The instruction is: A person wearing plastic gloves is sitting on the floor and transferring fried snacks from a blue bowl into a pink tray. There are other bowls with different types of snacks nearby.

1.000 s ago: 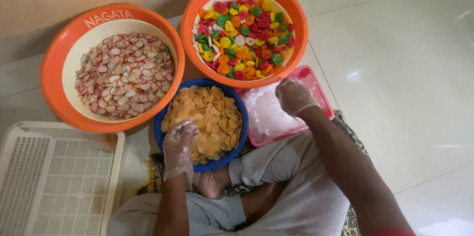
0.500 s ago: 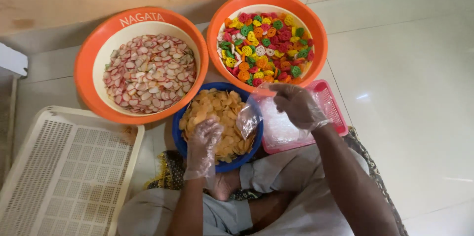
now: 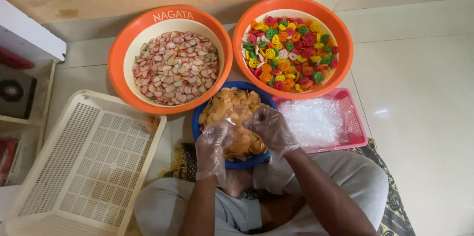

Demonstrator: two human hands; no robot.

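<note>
Your left hand [image 3: 213, 148] and right hand [image 3: 270, 128], in crinkly clear gloves, hover over the blue bowl [image 3: 202, 117] of thin golden chips [image 3: 234, 112]; fingers seem pinched on a clear bag [image 3: 236, 126], though glare blurs it.

Lighting: bright, even, diffuse daylight. Glare: soft sheen on white floor tiles [image 3: 419, 98], right side. Shadows: faint, short, beneath orange basins [image 3: 170, 16]. Focus: sharp centrally; gloved hands slightly soft. Edges: mild wide-angle bending.
</note>
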